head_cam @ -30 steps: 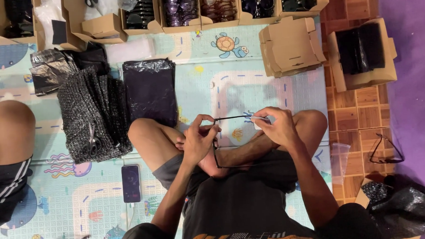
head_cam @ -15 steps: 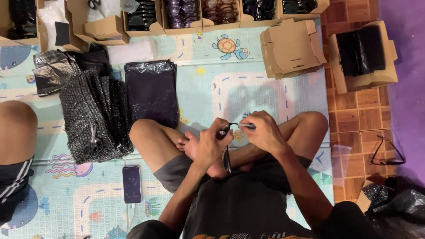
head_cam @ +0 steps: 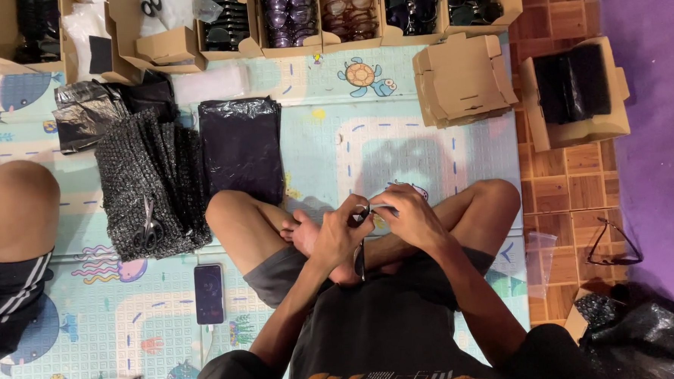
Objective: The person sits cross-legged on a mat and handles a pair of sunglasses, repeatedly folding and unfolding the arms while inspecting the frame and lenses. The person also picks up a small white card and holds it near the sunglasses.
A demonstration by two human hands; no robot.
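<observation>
I sit cross-legged on a patterned play mat (head_cam: 395, 134). My left hand (head_cam: 337, 235) and my right hand (head_cam: 408, 215) meet over my lap, both gripping a pair of dark glasses (head_cam: 361, 245). The frame hangs down between my hands, mostly hidden by my fingers, and its temples are folded in. My fingertips pinch the top of the frame near the hinge.
A stack of black bubble-wrap sheets (head_cam: 151, 186) with scissors (head_cam: 149, 232) on it lies to my left, beside black bags (head_cam: 240, 141). A phone (head_cam: 209, 293) is on the mat. Cardboard boxes (head_cam: 465, 78) and trays of glasses (head_cam: 344, 11) line the far edge. Another person's knee (head_cam: 12, 211) is at left. Loose glasses (head_cam: 612, 246) lie at right.
My hands have drawn together; the glasses, held spread open a second ago, are now folded and hang between my hands closer to my lap.
</observation>
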